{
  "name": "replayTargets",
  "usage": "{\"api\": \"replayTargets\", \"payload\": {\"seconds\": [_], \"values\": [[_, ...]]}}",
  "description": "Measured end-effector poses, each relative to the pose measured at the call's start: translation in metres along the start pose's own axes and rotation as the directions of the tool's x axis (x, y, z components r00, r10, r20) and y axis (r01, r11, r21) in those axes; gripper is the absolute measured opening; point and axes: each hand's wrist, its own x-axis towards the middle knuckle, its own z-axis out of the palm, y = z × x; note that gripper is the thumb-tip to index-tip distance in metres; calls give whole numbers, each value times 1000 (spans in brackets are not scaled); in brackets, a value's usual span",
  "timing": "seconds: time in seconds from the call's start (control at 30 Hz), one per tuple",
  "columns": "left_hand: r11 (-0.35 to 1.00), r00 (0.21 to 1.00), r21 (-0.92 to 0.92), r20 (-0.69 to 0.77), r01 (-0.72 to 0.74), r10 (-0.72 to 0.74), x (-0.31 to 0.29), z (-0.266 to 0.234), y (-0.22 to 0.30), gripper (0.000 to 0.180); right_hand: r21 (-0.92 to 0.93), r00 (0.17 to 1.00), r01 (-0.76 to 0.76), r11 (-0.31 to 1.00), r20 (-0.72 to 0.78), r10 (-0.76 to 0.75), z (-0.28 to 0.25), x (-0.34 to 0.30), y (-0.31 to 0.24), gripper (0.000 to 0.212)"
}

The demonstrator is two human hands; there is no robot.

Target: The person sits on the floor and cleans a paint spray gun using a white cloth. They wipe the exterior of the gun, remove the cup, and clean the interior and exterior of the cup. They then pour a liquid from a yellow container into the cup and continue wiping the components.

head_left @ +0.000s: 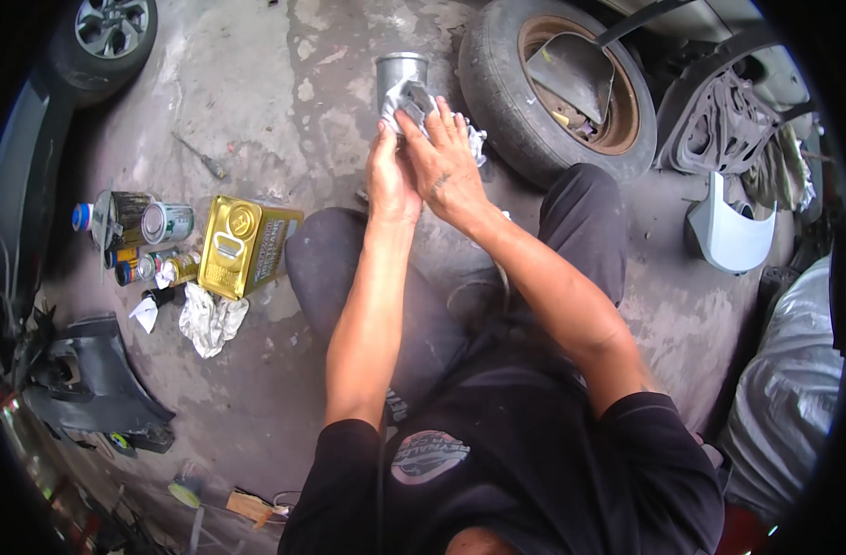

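Ahead of my knees, both hands press together around a crumpled white rag (406, 98) with a grey smear or patch on it. The rag lies against the lower part of a cylindrical metal cup (402, 69), whose rim points away from me. My left hand (393, 180) closes on the rag from the left, its fingertips partly covered. Across it from the right comes my right hand (453, 176), fingers stretched along the rag and pressing on it. Something pale and shiny (478, 146) shows beyond the right fingers; whether it is rag or metal is unclear.
A gold rectangular can (243, 248) stands left of my knee, near a crumpled white cloth (212, 319) and several small cans (168, 223). An old tyre on a rusty rim (506, 102) lies at the far right. Car panels (99, 375) and a pale curved part (735, 242) flank me.
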Motion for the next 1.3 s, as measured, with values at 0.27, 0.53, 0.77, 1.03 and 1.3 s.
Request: {"api": "replayTargets", "payload": {"seconds": [0.27, 0.53, 0.77, 1.03, 1.3], "values": [[994, 985, 15, -142, 104, -101, 7, -13, -13, 55, 121, 996, -47, 992, -64, 55, -45, -44, 53, 50], [996, 993, 67, -111, 50, -43, 4, 4, -15, 57, 73, 961, -217, 973, -158, 226, -33, 17, 29, 41], [999, 997, 2, -62, 44, -43, 12, -16, -20, 52, 185, 982, -97, 978, -145, 125, -11, -17, 1, 33], [999, 999, -34, -53, -5, 3, 13, -5, -21, 51, 156, 980, -163, 974, -87, 178, -27, 17, 15, 28], [997, 986, 75, -160, -31, 42, 5, 5, -1, 54, 229, 964, -201, 952, -126, 234, -50, -42, 30, 35]]}}
